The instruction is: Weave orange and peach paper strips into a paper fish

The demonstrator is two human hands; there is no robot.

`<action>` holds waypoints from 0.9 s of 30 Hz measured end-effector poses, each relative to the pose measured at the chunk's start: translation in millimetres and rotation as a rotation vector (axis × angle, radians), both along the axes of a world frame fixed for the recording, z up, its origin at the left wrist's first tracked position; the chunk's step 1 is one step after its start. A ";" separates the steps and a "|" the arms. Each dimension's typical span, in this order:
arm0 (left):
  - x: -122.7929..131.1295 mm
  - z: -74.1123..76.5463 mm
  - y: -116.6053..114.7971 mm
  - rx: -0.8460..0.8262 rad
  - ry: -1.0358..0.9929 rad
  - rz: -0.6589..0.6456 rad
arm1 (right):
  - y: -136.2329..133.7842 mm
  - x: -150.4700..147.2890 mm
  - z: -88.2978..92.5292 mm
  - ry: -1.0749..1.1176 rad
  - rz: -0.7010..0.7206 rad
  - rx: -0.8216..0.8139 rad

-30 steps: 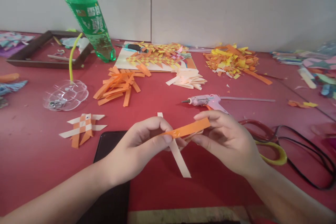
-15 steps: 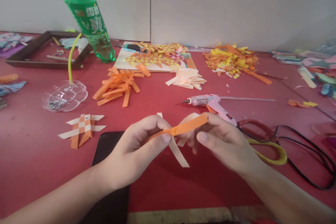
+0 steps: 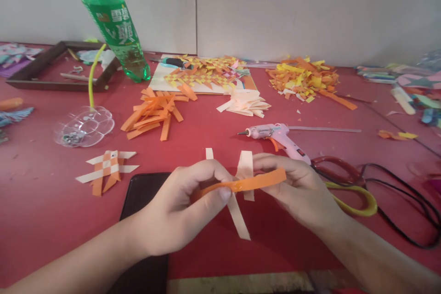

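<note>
My left hand point(image 3: 193, 206) pinches an orange paper strip point(image 3: 262, 181) between thumb and finger; a shiny clear blob, like glue, sits on it by the thumb. One cream paper strip point(image 3: 239, 220) hangs below that thumb, and its mate point(image 3: 209, 153) pokes up behind the fingers. Another cream strip point(image 3: 245, 161), wide and folded, stands behind the orange one. Closed around this folded strip's side is my right hand point(image 3: 296, 188), its fingertips partly hidden by the orange strip. Left of my hands lies a woven orange-and-cream paper fish point(image 3: 109, 167).
A pink glue gun point(image 3: 275, 134) lies beyond my right hand, near scissors point(image 3: 358, 200) and a black cord point(image 3: 406, 206). Orange strips point(image 3: 151, 115), cream strips point(image 3: 244, 102) and a yellow-orange pile point(image 3: 303, 78) sit farther back. A green bottle point(image 3: 120, 32) stands left; a black phone-like slab point(image 3: 141, 193) lies under my left arm.
The orange strip's right end has come free of my right fingers, which moved lower and behind it. The folded cream strip now shows upright, and the hanging cream strip reaches lower.
</note>
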State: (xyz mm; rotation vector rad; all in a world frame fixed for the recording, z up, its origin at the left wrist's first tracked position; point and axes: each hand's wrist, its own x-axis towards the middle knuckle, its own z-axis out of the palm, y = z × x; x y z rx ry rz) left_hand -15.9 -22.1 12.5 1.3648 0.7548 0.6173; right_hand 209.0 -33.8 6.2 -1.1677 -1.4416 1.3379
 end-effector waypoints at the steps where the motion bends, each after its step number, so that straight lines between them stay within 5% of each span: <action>1: -0.1 -0.6 -0.2 0.021 0.018 0.001 | -0.2 0.2 0.0 -0.032 -0.015 -0.008; 9: 1.0 -0.3 0.4 0.063 0.046 0.040 | -3.5 1.9 -11.0 -0.024 -0.139 -0.161; 14: 0.8 0.9 0.5 0.039 0.016 0.074 | -2.4 8.8 -19.9 0.080 -0.266 -0.069; 20: -0.5 -0.3 0.2 0.058 0.033 -0.012 | 1.0 4.3 -11.4 0.259 0.025 -0.042; 27: -0.3 -0.8 -0.1 0.098 0.019 -0.005 | -0.6 6.9 -13.8 0.232 0.047 -0.111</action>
